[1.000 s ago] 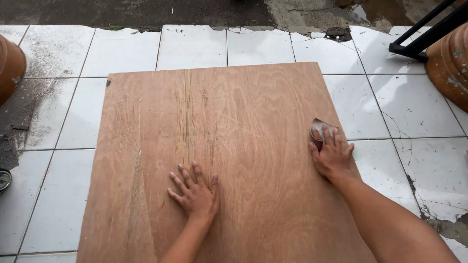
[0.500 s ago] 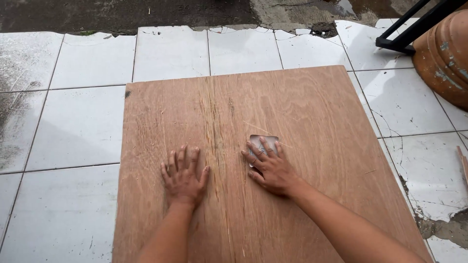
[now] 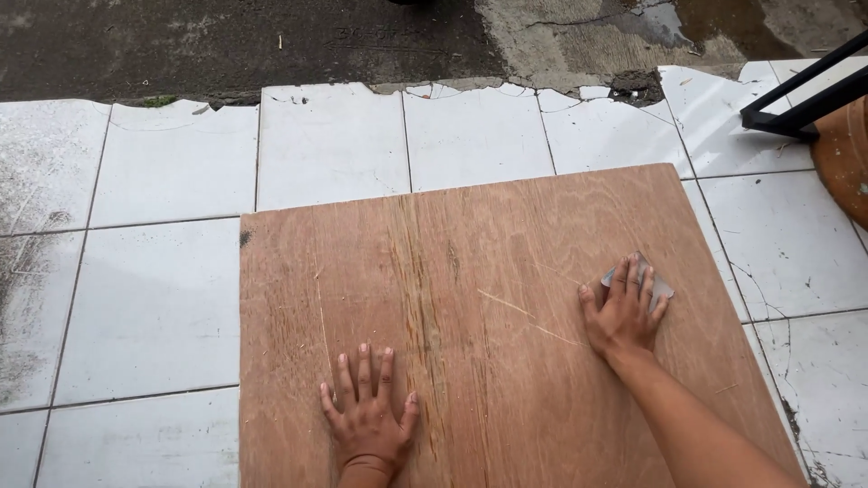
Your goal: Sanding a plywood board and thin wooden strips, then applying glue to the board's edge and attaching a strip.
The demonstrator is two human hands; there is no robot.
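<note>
My right hand (image 3: 624, 312) has slid back out toward the right side of the board (image 3: 470, 298) since half a second ago, when it was near the middle, and my left hand (image 3: 366, 416) has stayed planted near the bottom edge. Looking down from my head, the board lies flat on the white tiled floor (image 3: 154, 298), its far edge short of the broken tile line and the dark ground beyond. My right fingers are spread and pressed down on a small grey piece of sandpaper (image 3: 658, 286), which peeks out past my fingertips on the right; I am pinning it, not gripping it. My left fingers are splayed flat on the bare wood, holding nothing. I judge the sandpaper light, thin and floppy, gritty enough not to slip, best held under a flat palm. The board looks stiff and thin, likely to shift on wet tile unless I lean on it. A black metal frame (image 3: 805, 95) and a brown pot (image 3: 845, 167) sit at the right.
</note>
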